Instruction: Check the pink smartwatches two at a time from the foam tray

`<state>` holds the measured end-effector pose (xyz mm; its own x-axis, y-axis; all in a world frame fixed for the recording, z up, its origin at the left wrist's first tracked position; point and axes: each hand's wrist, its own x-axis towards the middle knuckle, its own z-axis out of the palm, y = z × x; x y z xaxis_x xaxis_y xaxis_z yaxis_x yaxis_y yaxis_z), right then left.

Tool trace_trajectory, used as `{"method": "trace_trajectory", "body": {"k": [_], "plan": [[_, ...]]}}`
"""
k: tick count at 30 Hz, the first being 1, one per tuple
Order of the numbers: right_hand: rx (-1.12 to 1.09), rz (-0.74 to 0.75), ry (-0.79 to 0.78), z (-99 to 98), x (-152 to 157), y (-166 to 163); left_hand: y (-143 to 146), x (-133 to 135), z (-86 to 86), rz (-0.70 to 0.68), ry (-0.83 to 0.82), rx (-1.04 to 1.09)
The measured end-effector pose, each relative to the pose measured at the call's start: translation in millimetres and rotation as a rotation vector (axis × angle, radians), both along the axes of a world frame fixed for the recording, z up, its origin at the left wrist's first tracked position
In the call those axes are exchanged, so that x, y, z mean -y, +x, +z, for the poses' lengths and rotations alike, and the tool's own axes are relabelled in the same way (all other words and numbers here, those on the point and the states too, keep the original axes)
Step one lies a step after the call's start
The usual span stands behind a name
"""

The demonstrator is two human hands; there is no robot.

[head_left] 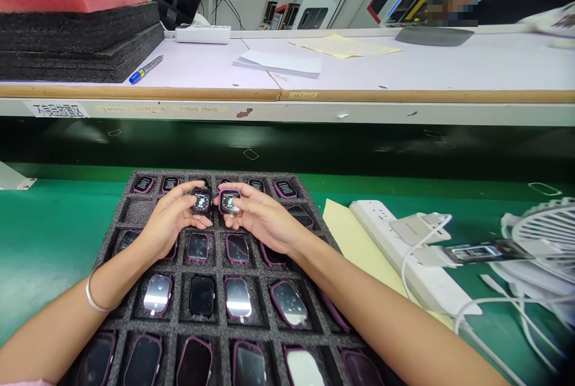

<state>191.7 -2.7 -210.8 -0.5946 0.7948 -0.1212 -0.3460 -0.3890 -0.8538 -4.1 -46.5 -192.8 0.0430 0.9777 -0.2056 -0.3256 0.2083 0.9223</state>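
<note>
head view, near to far. your forearms cross a dark foam tray (135, 209) of purple-rimmed watch bodies (237, 297), each in its own cell, long axis running away from you. a bangle (96, 302) sits on your left wrist. your left hand (168, 218) has its grip closed on a lit watch body (202, 200); your right hand (260, 215) has its grip closed on a second lit watch body (229, 201). both are held just above the tray's second row, almost touching, each equally near its own hand. one cell at the far left is empty. right of the tray: yellow paper (341, 224), a power strip (404, 254), a white fan (545, 233). on the far bench (404, 63), a chinese label (56, 110), too blurred to read.
</note>
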Motion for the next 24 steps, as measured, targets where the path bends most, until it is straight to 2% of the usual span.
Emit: {"method": "trace_trajectory", "body": {"k": [12,24], "plan": [[0.095,0.007,0.155,-1.1,3.6,-0.8,1.5,3.0,-0.3,-0.035,0.023,-0.045],[0.101,0.003,0.139,-1.3,4.4,-1.2,1.8,3.2,-0.4,-0.051,0.03,-0.048]]}}
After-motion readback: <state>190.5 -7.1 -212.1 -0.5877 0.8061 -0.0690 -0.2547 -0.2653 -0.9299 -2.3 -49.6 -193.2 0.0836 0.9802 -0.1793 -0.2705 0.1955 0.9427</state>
